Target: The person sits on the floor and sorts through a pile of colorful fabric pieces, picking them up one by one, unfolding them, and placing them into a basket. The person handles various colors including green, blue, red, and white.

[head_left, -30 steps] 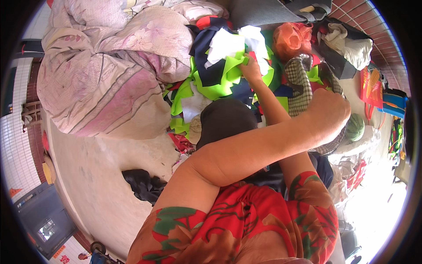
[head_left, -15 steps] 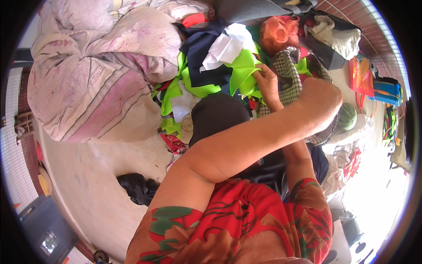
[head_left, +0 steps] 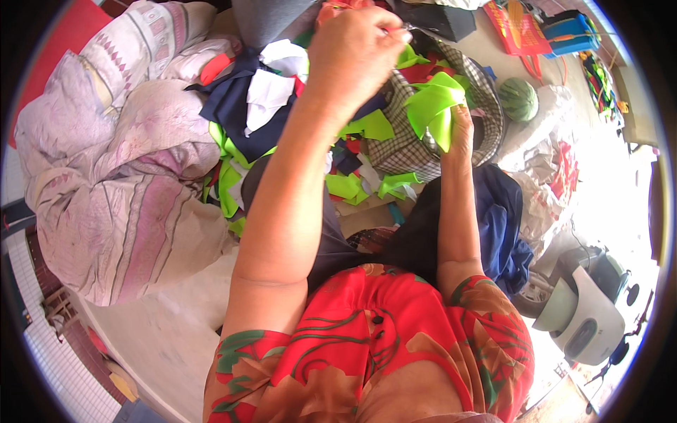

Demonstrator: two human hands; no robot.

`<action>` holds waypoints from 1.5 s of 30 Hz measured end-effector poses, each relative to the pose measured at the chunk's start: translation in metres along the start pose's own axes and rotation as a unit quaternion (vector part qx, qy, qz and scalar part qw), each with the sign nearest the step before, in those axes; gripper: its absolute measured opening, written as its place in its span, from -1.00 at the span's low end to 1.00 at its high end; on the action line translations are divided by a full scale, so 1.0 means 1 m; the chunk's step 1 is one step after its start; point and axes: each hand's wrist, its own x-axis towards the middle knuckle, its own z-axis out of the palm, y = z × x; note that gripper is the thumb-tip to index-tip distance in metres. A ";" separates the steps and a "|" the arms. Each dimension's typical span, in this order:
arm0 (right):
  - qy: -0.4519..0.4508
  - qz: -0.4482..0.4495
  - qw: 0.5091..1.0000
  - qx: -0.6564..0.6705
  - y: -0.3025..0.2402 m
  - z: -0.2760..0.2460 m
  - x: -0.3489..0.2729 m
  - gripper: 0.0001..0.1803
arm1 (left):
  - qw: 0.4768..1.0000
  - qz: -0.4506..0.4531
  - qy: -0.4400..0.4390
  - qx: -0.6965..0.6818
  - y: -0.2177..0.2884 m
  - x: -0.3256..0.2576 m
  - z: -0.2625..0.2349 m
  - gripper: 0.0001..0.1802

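Note:
My left hand [head_left: 352, 49] is raised over a heap of cloth scraps [head_left: 352, 134], closed in a fist. A thin metal tool [head_left: 403, 28] pokes out of it to the right; I cannot tell what kind. My right hand [head_left: 462, 130] is lower and to the right, gripping a neon green fabric piece [head_left: 430, 106] that stands up from the fingers. Under both hands lies a checked cloth [head_left: 409, 144] among green, red, white and navy scraps. My red flowered top fills the lower middle.
A big bundle of pink and white bedding [head_left: 120, 183] lies at the left. Blue cloth [head_left: 502, 229] hangs by my right arm. A watermelon [head_left: 518, 99], orange and blue items [head_left: 557, 32] and a white-grey machine [head_left: 582, 317] are at the right.
The view has swung. My left hand rose from the right side of the heap to its top. My right hand came off the scraps and now holds up a green piece.

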 end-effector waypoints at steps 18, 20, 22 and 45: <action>-0.006 -0.105 0.571 -0.814 -0.059 -0.040 0.014 -0.58 | 0.987 0.038 -0.023 0.152 -0.011 -0.006 0.006 -0.79; -0.050 -0.122 0.611 -0.781 -0.029 0.004 0.004 -0.61 | 0.961 -0.002 -0.091 0.260 0.006 -0.016 0.008 -0.78; -0.091 -0.100 0.683 -0.718 0.007 0.032 0.002 -0.64 | 0.952 -0.001 -0.127 0.278 0.011 -0.020 0.012 -0.80; -0.074 0.069 0.956 -0.277 0.068 0.087 0.031 -0.51 | 0.957 0.014 -0.071 0.282 0.019 -0.025 0.015 -0.89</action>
